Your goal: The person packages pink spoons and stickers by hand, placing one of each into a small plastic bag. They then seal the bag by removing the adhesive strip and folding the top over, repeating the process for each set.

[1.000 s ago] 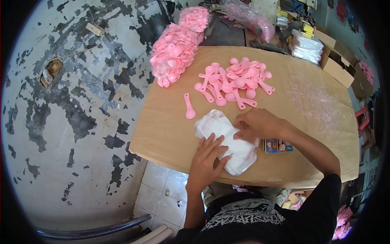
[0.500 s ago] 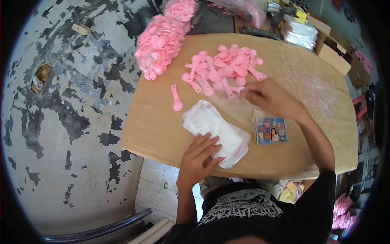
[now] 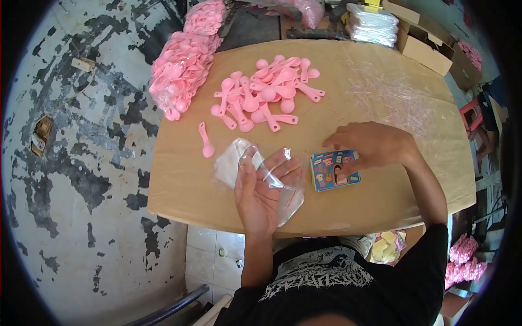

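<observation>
My left hand (image 3: 263,193) is palm up above the stack of clear plastic bags (image 3: 231,163), with a transparent bag (image 3: 280,174) held between the thumb and fingers. My right hand (image 3: 375,146) reaches over the stack of blue printed cards (image 3: 326,171), its fingers bent at the top card's right side; whether it grips a card cannot be made out. Pink plastic spoons (image 3: 266,89) lie in a loose pile beyond the bags. One single pink spoon (image 3: 206,142) lies apart, to the left.
A large bag of pink spoons (image 3: 182,73) sits at the table's back left. Thin clear plastic strips (image 3: 394,103) are scattered at the right. Wrapped clear packs (image 3: 372,26) and an open cardboard box (image 3: 425,48) stand at the back right.
My left hand has turned from palm down on the bags to palm up with one bag. My right hand has moved from near the spoon pile to the cards. The view has shifted slightly.
</observation>
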### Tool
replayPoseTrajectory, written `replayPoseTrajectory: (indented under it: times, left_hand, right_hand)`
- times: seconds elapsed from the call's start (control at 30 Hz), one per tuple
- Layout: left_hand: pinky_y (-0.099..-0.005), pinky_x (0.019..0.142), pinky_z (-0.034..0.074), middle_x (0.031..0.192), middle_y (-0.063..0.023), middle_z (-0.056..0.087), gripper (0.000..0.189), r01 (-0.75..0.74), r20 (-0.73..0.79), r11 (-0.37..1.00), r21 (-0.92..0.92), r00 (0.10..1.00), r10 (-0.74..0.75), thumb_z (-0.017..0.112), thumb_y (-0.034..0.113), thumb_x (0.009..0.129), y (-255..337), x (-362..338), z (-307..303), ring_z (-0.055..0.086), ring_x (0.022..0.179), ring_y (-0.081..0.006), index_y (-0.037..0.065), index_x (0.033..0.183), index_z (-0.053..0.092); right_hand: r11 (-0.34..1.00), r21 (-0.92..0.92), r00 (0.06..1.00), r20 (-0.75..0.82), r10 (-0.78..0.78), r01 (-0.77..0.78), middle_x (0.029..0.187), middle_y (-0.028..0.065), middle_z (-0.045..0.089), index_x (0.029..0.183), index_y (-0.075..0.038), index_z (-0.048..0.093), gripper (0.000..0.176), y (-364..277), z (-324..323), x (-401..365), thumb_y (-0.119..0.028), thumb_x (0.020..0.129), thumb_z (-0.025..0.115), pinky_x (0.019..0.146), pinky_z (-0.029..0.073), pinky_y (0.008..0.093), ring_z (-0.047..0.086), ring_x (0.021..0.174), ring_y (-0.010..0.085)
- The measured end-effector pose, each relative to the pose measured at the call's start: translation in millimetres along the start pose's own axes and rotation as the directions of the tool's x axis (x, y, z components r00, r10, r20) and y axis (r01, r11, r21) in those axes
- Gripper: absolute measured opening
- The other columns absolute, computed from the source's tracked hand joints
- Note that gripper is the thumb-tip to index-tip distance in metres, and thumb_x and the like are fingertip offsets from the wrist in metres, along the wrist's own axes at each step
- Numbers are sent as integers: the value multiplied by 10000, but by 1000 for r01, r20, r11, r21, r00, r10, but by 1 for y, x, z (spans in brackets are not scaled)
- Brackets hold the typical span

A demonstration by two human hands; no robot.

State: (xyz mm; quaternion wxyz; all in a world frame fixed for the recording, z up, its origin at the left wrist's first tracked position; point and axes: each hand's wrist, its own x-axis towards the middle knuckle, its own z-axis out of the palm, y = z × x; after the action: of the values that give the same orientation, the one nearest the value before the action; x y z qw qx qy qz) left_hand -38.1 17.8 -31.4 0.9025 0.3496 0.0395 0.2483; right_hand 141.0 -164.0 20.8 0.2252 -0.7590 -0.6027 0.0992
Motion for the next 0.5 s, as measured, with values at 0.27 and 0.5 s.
replayPoseTrajectory:
  times: [0.27,0.5]
  left_hand:
    - [-451,888,565,1040,-215,648,366,-199,-178,966,163,957,227,554,102,976,3,7,-19,671,971,-289,-53,1291,451]
    - [-418,913,551,1083,-180,648,313,-270,-208,958,100,936,285,560,123,977,11,11,-21,661,998,-254,-51,1232,512]
  right_hand:
    - [930,-129,870,330,368,-344,847,161,664,918,-23,681,301,-5,-19,24,-302,819,739,716,488,382,622,774,334]
    - [994,80,977,-203,-58,76,666,100,636,976,-9,674,189,2,-2,30,-184,908,651,583,481,313,609,572,223]
